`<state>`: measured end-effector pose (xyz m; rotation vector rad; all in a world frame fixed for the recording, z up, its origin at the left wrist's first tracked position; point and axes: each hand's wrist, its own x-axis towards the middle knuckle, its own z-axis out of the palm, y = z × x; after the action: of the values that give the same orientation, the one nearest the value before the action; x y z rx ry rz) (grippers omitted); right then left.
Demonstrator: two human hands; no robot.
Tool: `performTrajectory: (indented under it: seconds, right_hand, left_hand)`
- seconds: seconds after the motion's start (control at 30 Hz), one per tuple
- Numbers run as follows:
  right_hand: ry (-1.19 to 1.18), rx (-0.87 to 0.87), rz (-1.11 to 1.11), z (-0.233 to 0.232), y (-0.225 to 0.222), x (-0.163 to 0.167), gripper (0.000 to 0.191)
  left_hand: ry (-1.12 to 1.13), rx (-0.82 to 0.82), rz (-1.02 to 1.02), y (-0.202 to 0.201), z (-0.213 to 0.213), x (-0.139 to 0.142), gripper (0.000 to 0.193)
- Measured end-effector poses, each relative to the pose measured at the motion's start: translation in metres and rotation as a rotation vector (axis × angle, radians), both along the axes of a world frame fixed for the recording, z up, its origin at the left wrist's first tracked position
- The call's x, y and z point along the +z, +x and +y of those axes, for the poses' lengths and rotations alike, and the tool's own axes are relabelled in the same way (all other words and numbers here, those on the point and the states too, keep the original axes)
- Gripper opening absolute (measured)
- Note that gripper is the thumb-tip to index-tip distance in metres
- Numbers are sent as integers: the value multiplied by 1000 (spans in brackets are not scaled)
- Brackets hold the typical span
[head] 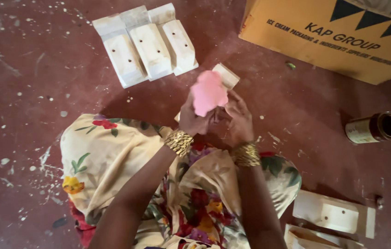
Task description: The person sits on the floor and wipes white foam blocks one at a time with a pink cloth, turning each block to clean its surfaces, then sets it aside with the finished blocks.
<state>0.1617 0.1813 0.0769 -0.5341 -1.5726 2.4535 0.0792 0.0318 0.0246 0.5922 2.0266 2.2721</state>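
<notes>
Seated on the red floor, my left hand presses a pink cloth onto a pale wooden block gripped by my right hand, three blocks lined up beyond, two more by my right knee.

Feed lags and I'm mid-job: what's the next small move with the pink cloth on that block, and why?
Probably keep rubbing: the left hand presses the pink cloth on the pale wooden block, which the right hand steadies. Three similar blocks sit in a row beyond, so likely turn it to another face.

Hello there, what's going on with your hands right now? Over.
Left hand grips pink cloth. Right hand holds pale wooden block behind it. Nothing blocking.
</notes>
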Motion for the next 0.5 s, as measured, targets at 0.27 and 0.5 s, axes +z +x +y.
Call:
performTrajectory:
  seconds: [0.27, 0.5]
  right_hand:
    - [-166, 63, -100, -17, -33, -85, 25]
    - [-203, 167, -11, -14, -22, -88, 22]
  left_hand:
    - [-978, 163, 171, -24, 24, -4, 97]
    - [-1014, -2, -61, -26, 21, 0, 94]
